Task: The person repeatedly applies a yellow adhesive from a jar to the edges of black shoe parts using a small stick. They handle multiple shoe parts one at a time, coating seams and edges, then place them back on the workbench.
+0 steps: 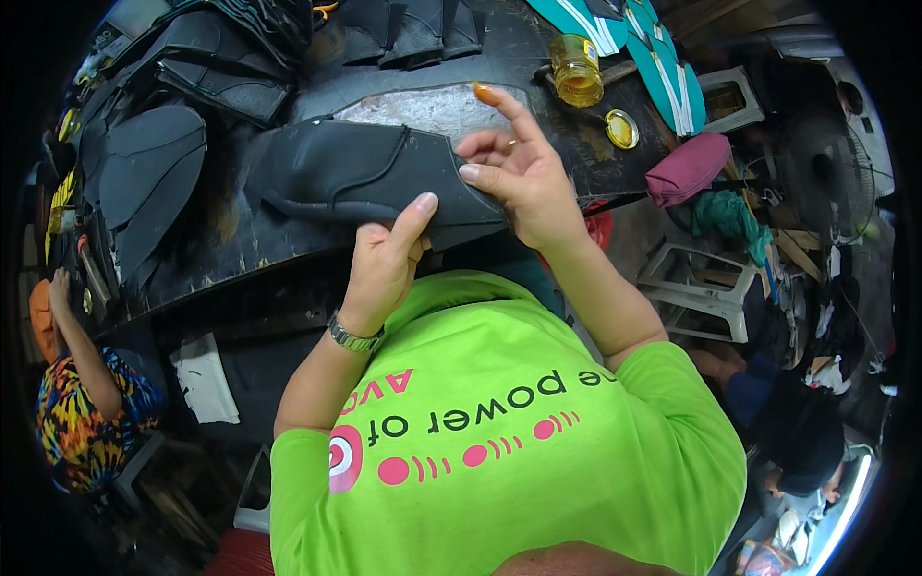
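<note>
A black stitched shoe upper is held over the table's near edge. My left hand grips its lower edge, thumb on top and fingers underneath. At the right end of the upper, my right hand has its thumb and curled fingers at the edge. Its index finger sticks up, the tip coated in orange-brown paste. Behind the upper, a pale, smeared flat patch shows on the table. Beyond my right hand lies a glass jar of amber, glue-like stuff, with a smeared round lid beside it.
Stacked black uppers and more black pieces crowd the dark table. Teal pieces with white strips lie at the far right. Plastic stools and a fan stand right. A co-worker's patterned sleeve shows left.
</note>
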A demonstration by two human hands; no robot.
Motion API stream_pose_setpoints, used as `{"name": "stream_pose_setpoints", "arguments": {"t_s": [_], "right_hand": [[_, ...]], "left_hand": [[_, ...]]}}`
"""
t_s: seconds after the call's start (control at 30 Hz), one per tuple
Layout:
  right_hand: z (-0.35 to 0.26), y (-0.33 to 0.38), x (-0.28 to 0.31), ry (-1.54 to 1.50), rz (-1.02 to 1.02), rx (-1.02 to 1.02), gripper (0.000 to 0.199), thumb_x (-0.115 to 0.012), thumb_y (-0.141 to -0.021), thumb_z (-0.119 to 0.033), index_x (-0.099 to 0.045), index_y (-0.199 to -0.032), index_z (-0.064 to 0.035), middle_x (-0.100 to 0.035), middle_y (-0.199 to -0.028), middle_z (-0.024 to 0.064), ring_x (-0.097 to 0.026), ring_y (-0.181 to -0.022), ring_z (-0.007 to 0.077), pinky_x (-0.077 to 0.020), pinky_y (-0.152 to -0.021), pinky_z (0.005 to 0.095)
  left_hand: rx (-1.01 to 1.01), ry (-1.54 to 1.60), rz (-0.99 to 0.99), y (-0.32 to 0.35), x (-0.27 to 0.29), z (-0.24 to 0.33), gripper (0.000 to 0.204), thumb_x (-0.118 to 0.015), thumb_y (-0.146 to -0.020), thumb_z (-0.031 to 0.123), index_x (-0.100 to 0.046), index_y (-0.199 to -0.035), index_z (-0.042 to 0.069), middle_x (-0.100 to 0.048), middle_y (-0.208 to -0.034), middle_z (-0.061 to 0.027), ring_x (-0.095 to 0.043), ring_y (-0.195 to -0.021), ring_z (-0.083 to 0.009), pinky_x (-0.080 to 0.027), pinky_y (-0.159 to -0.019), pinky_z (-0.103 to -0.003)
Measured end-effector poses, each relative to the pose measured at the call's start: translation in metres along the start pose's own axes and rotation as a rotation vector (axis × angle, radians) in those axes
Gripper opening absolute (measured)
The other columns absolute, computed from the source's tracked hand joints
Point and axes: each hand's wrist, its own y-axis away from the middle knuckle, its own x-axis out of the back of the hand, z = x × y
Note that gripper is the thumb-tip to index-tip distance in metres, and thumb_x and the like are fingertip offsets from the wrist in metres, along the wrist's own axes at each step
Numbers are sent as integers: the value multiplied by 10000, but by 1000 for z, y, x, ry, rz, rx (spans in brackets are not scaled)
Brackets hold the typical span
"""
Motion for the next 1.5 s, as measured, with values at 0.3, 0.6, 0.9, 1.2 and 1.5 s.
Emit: {"name": "stream_pose_setpoints", "arguments": {"t_s": [0.3,0.6,0.9,1.2,1.5], "right_hand": [[-7,5,12,556,-77,441,398,-553,-1021,-308,-678,-1296,-50,-538,-1303,107,-498,-1214,226,-384,-1058,355],[-7,5,10,750,-130,390,529,-476,-1047,-443,-674,-1307,-27,-511,-1419,137,-445,-1312,243,-342,-1096,386],[-14,3,19,1017,-147,608,324,-689,-918,-358,-776,-1152,-152,-593,-1354,120,-493,-1226,303,-375,-1070,421],[-17,5,33,944,-263,670,277,-799,-801,-303,-812,-1057,-198,-616,-1323,98,-503,-1213,312,-382,-1078,437],[-28,6,48,908,-430,709,305,-808,-773,-345,-819,-1044,-205,-606,-1318,106,-503,-1226,317,-379,-1069,435]], "left_hand": [[-52,-22,-30,-4,-2,0,350,-578,-1035,129,-644,-697,66,-611,-705,33,-459,-560,-15,-352,-509,-207],[-85,-125,65,-1,-15,6,406,-657,-998,210,-567,-609,142,-430,-573,104,-298,-477,-11,-258,-480,-227],[-86,-40,62,1,-29,12,238,-597,-1026,179,-694,-929,-16,-698,-827,-41,-643,-670,-69,-509,-556,-231],[-40,-36,-111,2,-25,21,325,-518,-1054,177,-655,-1076,-117,-732,-990,-167,-741,-838,-214,-637,-748,-350],[-31,-40,-131,1,-22,23,324,-511,-1054,166,-678,-1025,-111,-731,-966,-177,-739,-828,-217,-642,-755,-385]]}}
